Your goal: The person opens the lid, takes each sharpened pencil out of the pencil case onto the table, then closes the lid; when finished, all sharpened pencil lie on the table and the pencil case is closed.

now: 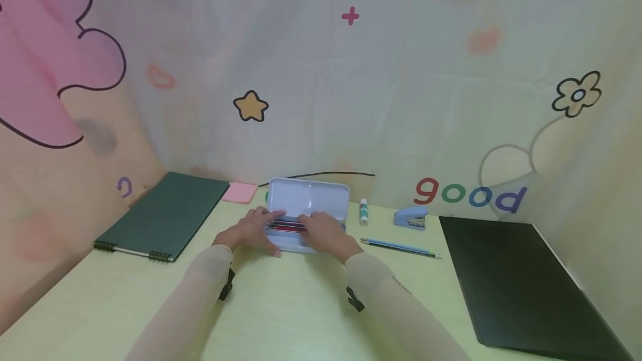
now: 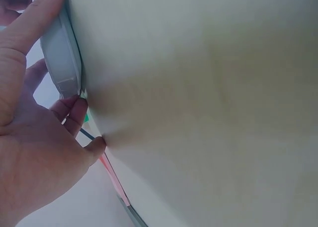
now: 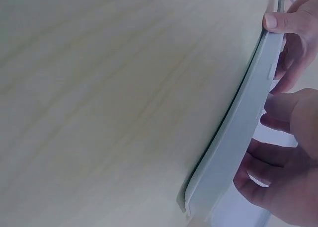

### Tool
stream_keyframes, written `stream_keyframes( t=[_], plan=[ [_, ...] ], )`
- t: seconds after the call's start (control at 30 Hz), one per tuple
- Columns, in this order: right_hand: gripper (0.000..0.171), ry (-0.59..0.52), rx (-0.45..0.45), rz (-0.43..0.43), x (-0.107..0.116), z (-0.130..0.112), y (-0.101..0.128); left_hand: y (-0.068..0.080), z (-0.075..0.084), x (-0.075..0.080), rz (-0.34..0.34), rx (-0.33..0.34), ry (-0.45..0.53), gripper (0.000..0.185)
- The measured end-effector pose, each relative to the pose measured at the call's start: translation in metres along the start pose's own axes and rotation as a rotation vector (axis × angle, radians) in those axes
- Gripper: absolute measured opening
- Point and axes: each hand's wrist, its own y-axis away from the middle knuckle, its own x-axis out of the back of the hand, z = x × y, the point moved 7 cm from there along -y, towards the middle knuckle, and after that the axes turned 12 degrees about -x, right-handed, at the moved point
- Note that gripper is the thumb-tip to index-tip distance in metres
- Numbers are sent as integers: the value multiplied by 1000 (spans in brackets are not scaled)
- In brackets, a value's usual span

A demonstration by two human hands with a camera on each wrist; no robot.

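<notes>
A pale lavender pencil case [image 1: 296,248] lies on the table with its lid [image 1: 308,196] raised at the back. Dark and red pens or pencils [image 1: 287,228] lie lengthwise inside. My left hand [image 1: 253,231] holds the case at its left end, the thumb on the front edge and the fingers round the side; the left wrist view shows these fingertips at the grey-looking end wall [image 2: 64,63]. My right hand [image 1: 328,234] reaches over the front wall [image 3: 236,127] with bent fingers inside the case, by the pens; I cannot tell whether they pinch one.
Behind the case to the right stand a glue stick [image 1: 363,211] and a blue stapler [image 1: 411,218]. Blue and dark pencils [image 1: 400,248] lie nearer. A black folder [image 1: 526,283] covers the far right; a dark green notebook [image 1: 165,213] and pink sticky notes [image 1: 239,193] are left. A printed curtain rises behind.
</notes>
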Motion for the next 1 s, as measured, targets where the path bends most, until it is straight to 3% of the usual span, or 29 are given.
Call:
stream_keyframes(
  t=[0.23, 0.57, 0.83, 1.0],
  plan=[
    [34, -12, 1, 23, 4, 0, -3, -2, 2, 4, -23, 4, -12, 99],
    [28, -225, 48, 4, 6, 17, 0, -2, -2, 1, -38, 19, 14, 100],
    [31, -121, -14, 7, 7, 18, -7, -4, -5, -1, -34, 23, 13, 100],
    [30, -73, -1, -2, 7, 16, -11, -1, -2, 2, -37, 16, -1, 100]
  ],
)
